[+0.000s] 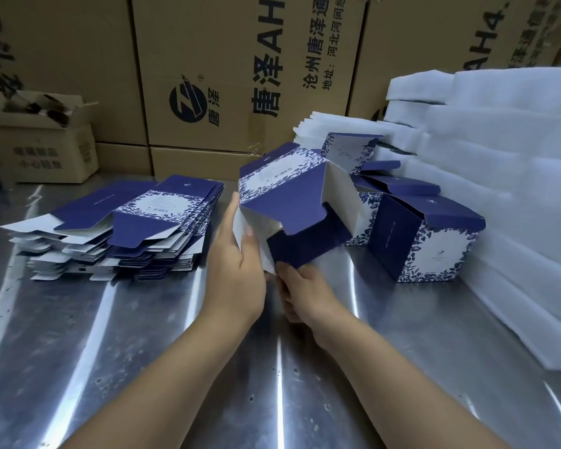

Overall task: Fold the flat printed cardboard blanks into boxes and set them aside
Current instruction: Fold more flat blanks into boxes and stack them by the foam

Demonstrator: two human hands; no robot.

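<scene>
While my left hand (240,273) grips the near left edge of the half-formed box (292,202), thumb pressed on its white inside, my right hand (305,293) pinches the dark blue bottom flap (300,246) below it. The box is tilted above the metal table (143,335), between the stack of flat blanks (127,222) at left and the finished boxes (425,241) at right.

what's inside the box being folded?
The half-folded box shows only bare white inner walls and a blue flap turned in; nothing else shows. Its far interior is hidden by the panels, left hand and right hand.
</scene>
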